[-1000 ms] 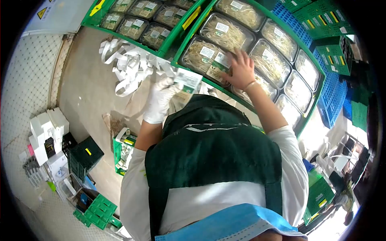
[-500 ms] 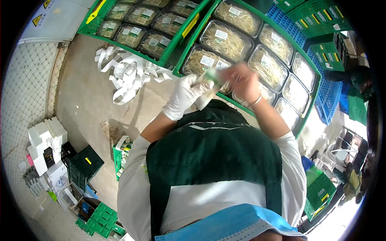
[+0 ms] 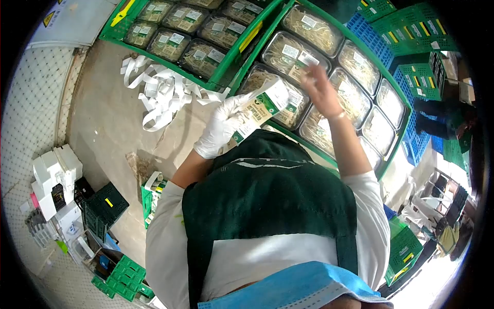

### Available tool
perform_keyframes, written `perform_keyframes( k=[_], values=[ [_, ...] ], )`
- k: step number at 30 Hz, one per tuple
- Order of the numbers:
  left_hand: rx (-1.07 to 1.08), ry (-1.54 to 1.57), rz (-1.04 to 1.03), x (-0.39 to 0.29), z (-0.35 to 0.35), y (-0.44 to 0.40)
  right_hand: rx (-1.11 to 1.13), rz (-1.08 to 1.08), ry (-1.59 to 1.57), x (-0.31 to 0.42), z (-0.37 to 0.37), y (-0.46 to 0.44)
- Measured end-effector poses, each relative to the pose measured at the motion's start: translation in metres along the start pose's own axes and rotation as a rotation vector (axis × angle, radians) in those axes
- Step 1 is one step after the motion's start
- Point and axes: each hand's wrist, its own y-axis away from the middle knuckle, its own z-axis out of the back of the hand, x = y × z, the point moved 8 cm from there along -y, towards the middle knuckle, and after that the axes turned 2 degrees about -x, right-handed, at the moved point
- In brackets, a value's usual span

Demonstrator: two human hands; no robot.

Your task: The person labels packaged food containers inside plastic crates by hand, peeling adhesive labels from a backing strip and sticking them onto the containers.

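In its white glove, my left hand (image 3: 218, 129) is closed around a strip of printed green and beige labels (image 3: 260, 109), just in front of the near crate edge. White backing ribbon (image 3: 167, 95) trails from near this hand to a tangled heap on the floor. My bare right hand (image 3: 323, 92), slightly blurred, is over the packs with fingers apart; nothing shows in it. Beside its fingertips is a clear-topped pack of bean sprouts (image 3: 280, 62) carrying a white sticker and a green and beige label. I cannot tell whether the fingertips touch it.
The packs sit in rows in a green crate (image 3: 399, 131). A second green crate (image 3: 216, 85) of labelled packs stands to its left. Blue crates (image 3: 411, 136) and a person in dark clothes (image 3: 437, 121) are at right. White boxes (image 3: 56, 175) and a black crate (image 3: 105, 206) lie left.
My right hand has moved away from the label strip, up and right over the packs. The pack near its fingers now bears a green and beige label. My left hand keeps the strip.
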Motion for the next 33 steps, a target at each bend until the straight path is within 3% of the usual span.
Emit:
perform_keyframes(
  k=[2, 3, 5, 8, 10, 11, 12, 13, 14, 15, 16, 18, 20, 21, 22, 24, 26, 27, 28, 29, 30, 31, 32, 33],
  values=[
    [0.044, -0.024, -0.122, 0.0, -0.007, -0.003, 0.194, 0.133, -0.166, 0.061, -0.017, 0.028],
    [0.172, -0.102, -0.002, 0.006, -0.012, -0.009, 0.165, 0.164, -0.083, 0.069, -0.017, 0.033],
    [0.181, -0.19, -0.102, -0.015, -0.024, -0.013, 0.15, 0.257, 0.039, 0.081, -0.015, 0.036],
    [0.066, -0.198, -0.269, -0.022, -0.036, -0.025, 0.197, 0.124, -0.094, 0.085, -0.023, 0.039],
    [0.064, -0.423, -0.396, -0.031, -0.044, -0.03, 0.106, 0.105, -0.118, 0.083, -0.016, 0.036],
    [0.002, -0.411, -0.262, -0.025, -0.04, -0.034, 0.093, 0.079, -0.075, 0.076, -0.01, 0.032],
    [-0.007, -0.428, -0.274, -0.023, -0.04, -0.038, 0.082, 0.054, -0.033, 0.068, -0.004, 0.026],
    [0.031, -0.384, -0.19, -0.017, -0.039, -0.04, -0.037, 0.244, 0.165, 0.066, 0.012, 0.012],
    [0.068, -0.341, -0.106, -0.019, -0.042, -0.038, -0.106, 0.249, 0.381, 0.051, 0.03, -0.013],
    [0.07, -0.205, -0.051, -0.026, -0.044, -0.036, -0.235, 0.234, 0.239, 0.036, 0.062, -0.039],
    [0.076, -0.092, -0.062, -0.015, -0.031, -0.038, -0.27, 0.197, 0.415, 0.025, 0.084, -0.067],
    [-0.031, -0.141, 0.018, -0.006, -0.009, -0.038, -0.416, 0.357, 0.823, 0.008, 0.106, -0.115],
    [-0.055, -0.093, 0.008, 0.0, -0.002, -0.038, -0.299, 0.218, 1.066, -0.04, 0.089, -0.146],
    [-0.1, -0.136, 0.036, 0.0, -0.002, -0.036, -0.236, 0.264, 1.144, -0.05, 0.074, -0.149],
    [-0.146, -0.18, 0.064, 0.0, 0.0, -0.034, -0.215, 0.111, 1.082, -0.07, 0.075, -0.15],
    [-0.141, -0.148, 0.048, 0.006, 0.003, -0.034, -0.461, 0.196, 1.045, -0.054, 0.08, -0.132],
    [-0.118, -0.172, 0.035, -0.003, -0.007, -0.03, -0.514, 0.146, 1.029, -0.038, 0.081, -0.109],
    [-0.089, -0.035, 0.061, 0.002, -0.011, -0.031, -0.449, 0.159, 0.862, -0.035, 0.076, -0.098],
    [-0.087, -0.034, 0.056, 0.002, -0.017, -0.032, -0.092, -0.038, 0.364, -0.038, 0.056, -0.083],
    [-0.066, -0.032, 0.001, -0.001, -0.026, -0.032, 0.077, 0.076, -0.151, -0.013, 0.033, -0.056],
    [-0.042, -0.032, -0.052, -0.004, -0.033, -0.033, 0.37, -0.091, -0.448, 0.024, 0.015, -0.021],
    [-0.03, -0.146, -0.088, 0.015, -0.023, -0.037, 0.285, 0.194, -0.212, 0.044, 0.017, -0.005],
    [-0.022, -0.148, -0.09, 0.013, -0.02, -0.041, 0.26, 0.158, -0.089, 0.062, 0.022, 0.007],
    [0.102, -0.339, -0.185, 0.004, -0.029, -0.043, 0.244, 0.182, -0.03, 0.063, 0.024, 0.014]
  ],
)
